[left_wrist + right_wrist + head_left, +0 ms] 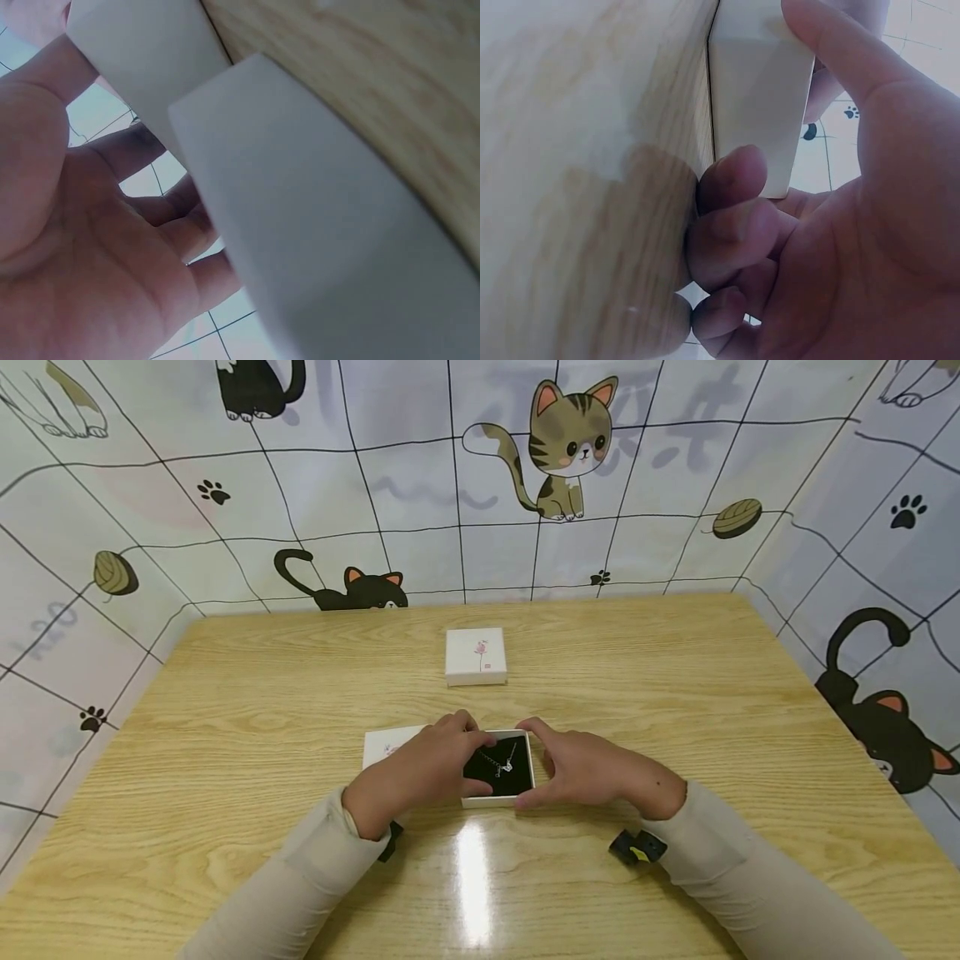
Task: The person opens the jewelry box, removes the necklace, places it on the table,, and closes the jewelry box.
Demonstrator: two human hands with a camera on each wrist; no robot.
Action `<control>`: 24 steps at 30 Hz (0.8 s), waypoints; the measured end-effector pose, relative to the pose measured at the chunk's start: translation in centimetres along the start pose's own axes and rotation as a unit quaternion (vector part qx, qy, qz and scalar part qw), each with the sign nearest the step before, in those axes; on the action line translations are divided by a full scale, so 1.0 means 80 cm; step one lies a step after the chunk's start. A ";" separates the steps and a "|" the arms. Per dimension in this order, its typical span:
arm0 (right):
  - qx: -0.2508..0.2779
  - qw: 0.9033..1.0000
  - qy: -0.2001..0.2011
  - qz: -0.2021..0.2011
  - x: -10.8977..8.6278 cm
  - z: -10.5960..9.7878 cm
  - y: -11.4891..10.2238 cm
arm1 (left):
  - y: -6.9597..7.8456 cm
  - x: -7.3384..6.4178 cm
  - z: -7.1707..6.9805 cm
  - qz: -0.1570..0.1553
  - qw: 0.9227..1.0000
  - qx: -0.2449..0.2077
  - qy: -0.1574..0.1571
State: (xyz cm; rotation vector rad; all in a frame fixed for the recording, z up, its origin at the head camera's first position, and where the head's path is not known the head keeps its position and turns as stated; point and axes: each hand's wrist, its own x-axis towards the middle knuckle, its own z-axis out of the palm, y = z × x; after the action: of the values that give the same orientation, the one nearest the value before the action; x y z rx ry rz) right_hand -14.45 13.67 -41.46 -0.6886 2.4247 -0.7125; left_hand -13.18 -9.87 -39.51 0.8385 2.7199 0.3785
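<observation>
Item: silver-coloured necklace (507,767) with a small pendant, laid on a black lining (513,785) inside an open white box (495,802). Location: centre of the head view, between the two hands, the pendant nearer the right side of the lining.

Left hand (420,768): at the left end of the open box. Thumb and forefinger set apart, one toward the near edge and one toward the far edge, their tips over the lining beside the necklace. The left wrist view shows the palm standing off from the box wall; whether the fingers grip cannot be told.

Right hand (588,768): at the right end of the open box, holding it between thumb at the near corner and forefinger at the far corner, a gap between palm and wall. In the right wrist view the other fingers are bent, low by the desk (637,668).

Companion piece: white box part (382,745) with pink print, left of the open box and partly covered by the left hand; lid or whole box, cannot tell.

Further piece: white flower-printed box (475,658), upper centre, standing apart, pink flower and small red mark on top.

Setting: desk in pale wood grain, a bright reflection at lower centre; backdrop (420,493) of white cloth with cat figures, pawprints and yarn balls along the top and sides. Light sleeves (300,868) enter from the lower corners.
</observation>
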 end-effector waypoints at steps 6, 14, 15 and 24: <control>0.000 1.000 -0.002 -0.002 0.000 0.000 0.000 | 0.000 0.000 0.000 -0.003 1.000 -0.008 -0.003; 0.001 1.000 -0.003 0.002 0.000 0.000 -0.001 | -0.002 -0.002 -0.001 0.008 1.000 -0.012 0.002; 0.002 1.000 -0.003 0.002 0.000 0.000 -0.002 | -0.002 -0.002 -0.001 0.010 1.000 -0.012 0.003; 0.003 1.000 -0.004 0.002 -0.001 -0.001 -0.003 | -0.003 -0.002 0.001 0.022 1.000 -0.013 0.011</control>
State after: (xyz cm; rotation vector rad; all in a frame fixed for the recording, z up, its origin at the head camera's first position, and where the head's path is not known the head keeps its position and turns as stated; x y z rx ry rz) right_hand -14.34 13.58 -41.24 -0.6816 2.4146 -0.7140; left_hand -13.16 -10.17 -39.60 0.8934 2.7137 0.4334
